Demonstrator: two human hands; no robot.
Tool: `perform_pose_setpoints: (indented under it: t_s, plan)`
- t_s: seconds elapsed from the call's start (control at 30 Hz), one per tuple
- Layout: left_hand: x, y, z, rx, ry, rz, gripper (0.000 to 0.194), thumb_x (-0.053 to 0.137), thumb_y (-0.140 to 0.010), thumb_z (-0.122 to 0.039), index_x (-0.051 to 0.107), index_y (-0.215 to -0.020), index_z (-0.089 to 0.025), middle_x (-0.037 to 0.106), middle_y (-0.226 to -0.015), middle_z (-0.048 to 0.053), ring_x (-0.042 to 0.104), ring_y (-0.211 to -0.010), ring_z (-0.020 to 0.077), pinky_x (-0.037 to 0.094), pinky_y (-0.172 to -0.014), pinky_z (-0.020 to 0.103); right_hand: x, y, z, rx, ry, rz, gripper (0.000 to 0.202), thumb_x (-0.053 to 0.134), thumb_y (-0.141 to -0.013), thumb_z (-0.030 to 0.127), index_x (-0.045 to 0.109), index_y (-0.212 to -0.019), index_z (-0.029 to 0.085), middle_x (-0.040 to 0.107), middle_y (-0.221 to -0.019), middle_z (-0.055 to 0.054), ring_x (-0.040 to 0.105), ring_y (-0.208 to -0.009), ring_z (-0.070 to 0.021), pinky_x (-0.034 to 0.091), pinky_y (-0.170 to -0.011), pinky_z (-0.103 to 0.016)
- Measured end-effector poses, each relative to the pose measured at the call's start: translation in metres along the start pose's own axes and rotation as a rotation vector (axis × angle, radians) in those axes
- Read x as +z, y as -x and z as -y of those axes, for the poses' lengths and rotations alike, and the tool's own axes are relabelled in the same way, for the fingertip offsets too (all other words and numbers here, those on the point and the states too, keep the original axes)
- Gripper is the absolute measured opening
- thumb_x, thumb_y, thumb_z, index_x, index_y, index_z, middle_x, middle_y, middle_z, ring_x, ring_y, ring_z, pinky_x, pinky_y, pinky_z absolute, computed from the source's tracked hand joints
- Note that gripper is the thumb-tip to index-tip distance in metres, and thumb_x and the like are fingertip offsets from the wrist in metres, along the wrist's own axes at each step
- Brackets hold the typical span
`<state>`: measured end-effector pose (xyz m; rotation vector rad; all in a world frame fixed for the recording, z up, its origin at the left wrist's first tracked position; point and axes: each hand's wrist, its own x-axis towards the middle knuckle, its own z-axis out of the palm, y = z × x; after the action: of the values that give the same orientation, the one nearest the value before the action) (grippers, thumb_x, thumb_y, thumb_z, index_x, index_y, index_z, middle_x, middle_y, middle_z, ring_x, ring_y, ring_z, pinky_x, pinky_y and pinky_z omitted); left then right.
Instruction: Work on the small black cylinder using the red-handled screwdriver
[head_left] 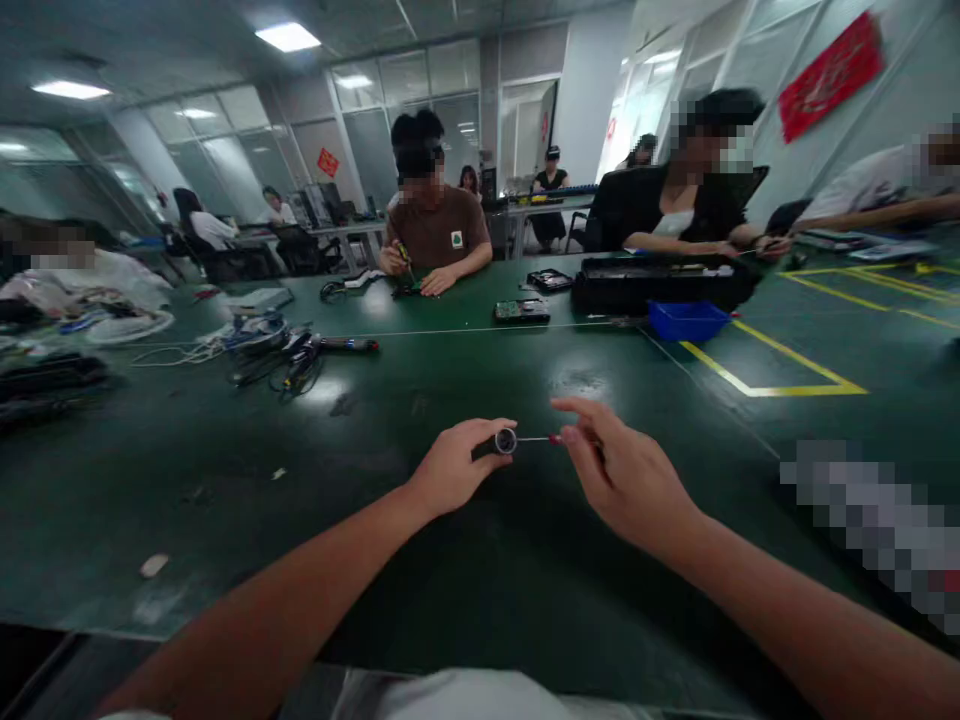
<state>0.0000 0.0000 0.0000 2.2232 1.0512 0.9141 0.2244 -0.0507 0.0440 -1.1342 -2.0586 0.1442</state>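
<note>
Held above the green table [420,600] is a small dark cylindrical part [505,441] with a pale round rim, its open end facing me. My left hand [459,462] grips it between thumb and fingers. From the right, a screwdriver [536,439] with a thin metal shaft and a red collar reaches to the side of this part. My right hand [626,470] is closed around its handle, which the fingers mostly hide, with the index finger raised. Whether the screwdriver's tip sits in a screw is too small to tell.
Tangled cables [296,360] lie at the left. Across the table are a circuit board device [521,311], a blue bin [688,321] and a long black casing [664,285]. A co-worker [442,225] opposite holds a screwdriver. A blurred-out object [874,530] lies to the right.
</note>
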Motion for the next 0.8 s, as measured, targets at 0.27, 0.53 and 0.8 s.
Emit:
perform_pose_setpoints:
  t_s: [0.27,0.53,0.8]
  plan:
    - [-0.004,0.001,-0.001,0.014,-0.008,0.007,0.04,0.069,-0.089,-0.025,0.061,-0.128,-0.026,0.066,-0.122,0.003,0.061,-0.114,0.021,0.045,-0.104,0.035,-0.003,-0.001,0.008,0.06,-0.002,0.085,0.026,0.039,-0.102,0.031,0.055,-0.119,0.019,0.063,-0.074,-0.001,0.061,-0.061,-0.0168,0.045,-0.06,-0.032]
    - [-0.008,0.002,-0.006,0.014,-0.059,-0.009,0.041,0.068,-0.089,-0.023,0.06,-0.13,-0.027,0.065,-0.124,0.003,0.059,-0.117,0.0206,0.045,-0.105,0.037,0.004,-0.003,-0.002,0.361,-0.461,-0.043,0.02,0.055,-0.095,0.039,0.061,-0.101,0.022,0.066,-0.087,-0.004,0.064,-0.08,-0.0199,0.05,-0.07,-0.034]
    - [-0.009,0.002,-0.008,0.026,-0.119,0.002,0.045,0.066,-0.091,-0.027,0.056,-0.135,-0.03,0.065,-0.123,0.002,0.057,-0.113,0.0205,0.045,-0.101,0.039,0.012,-0.009,-0.022,0.506,-0.82,-0.252,0.021,0.059,-0.094,0.045,0.063,-0.093,0.024,0.064,-0.085,-0.002,0.062,-0.077,-0.0174,0.053,-0.075,-0.034]
